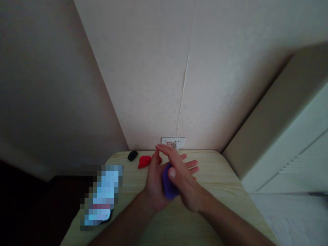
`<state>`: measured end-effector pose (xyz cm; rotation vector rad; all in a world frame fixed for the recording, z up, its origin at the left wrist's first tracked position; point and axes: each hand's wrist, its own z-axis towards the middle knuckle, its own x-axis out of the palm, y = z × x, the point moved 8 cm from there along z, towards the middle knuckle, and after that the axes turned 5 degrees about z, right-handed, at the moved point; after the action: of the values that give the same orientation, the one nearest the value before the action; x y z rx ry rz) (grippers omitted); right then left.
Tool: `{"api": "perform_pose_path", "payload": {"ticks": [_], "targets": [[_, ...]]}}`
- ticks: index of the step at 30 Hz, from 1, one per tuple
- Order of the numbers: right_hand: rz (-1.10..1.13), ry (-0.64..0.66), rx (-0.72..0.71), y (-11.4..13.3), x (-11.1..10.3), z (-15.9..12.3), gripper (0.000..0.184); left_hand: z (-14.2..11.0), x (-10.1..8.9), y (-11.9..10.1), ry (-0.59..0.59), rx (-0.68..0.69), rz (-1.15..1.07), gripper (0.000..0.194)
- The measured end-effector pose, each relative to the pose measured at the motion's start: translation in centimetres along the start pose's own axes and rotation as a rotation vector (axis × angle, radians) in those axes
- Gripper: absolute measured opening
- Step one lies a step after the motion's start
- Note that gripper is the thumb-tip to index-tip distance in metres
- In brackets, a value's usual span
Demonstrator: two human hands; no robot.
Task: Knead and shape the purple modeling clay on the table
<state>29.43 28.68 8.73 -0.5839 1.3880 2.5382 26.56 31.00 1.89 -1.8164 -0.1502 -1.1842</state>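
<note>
A purple lump of soft putty (168, 186) is pressed between my two palms above a pale wooden table (220, 174). My left hand (153, 186) cups it from below with the fingers pointing away. My right hand (183, 174) lies across the top, fingers stretched out flat and spread. A red lump (144, 161) rests on the table just beyond my left hand. A small black lump (132, 155) lies further back to the left.
A blurred-out flat object (102, 194) lies at the table's left edge. A white wall socket (173, 141) sits just behind the table. A white cabinet (289, 147) stands to the right, walls close in behind and left.
</note>
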Motion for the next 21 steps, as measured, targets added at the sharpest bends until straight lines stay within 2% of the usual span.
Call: {"api": "perform_pose_path", "payload": {"ticks": [2,4,8,11,14,17,21], "targets": [[0.104,-0.082,0.063,-0.8,-1.6,0.4,0.043,-0.3,0.7,-0.3,0.051,-0.147,-0.105,0.075],[0.124,-0.113,0.108,-1.3,-2.6,0.8,0.032,-0.7,0.8,-0.8,0.047,-0.223,-0.184,0.077],[0.102,-0.038,0.131,-1.3,-2.7,1.1,0.016,-1.0,0.1,-1.6,-0.043,-0.222,-0.197,0.075],[0.226,-0.03,0.257,-2.2,-2.7,1.0,0.015,-1.1,-0.3,-1.7,-0.084,-0.224,-0.181,0.075],[0.46,-0.156,0.374,-3.6,-3.7,1.0,0.027,-0.6,-0.1,-2.4,-0.029,-0.156,-0.209,0.081],[0.56,-0.346,0.369,-4.5,-4.6,1.1,0.029,-0.1,-0.6,-3.1,-0.025,-0.042,-0.261,0.081],[0.599,-0.369,0.392,-5.5,-2.5,0.7,0.028,-0.1,-1.7,-3.6,-0.104,0.074,-0.302,0.077]]}}
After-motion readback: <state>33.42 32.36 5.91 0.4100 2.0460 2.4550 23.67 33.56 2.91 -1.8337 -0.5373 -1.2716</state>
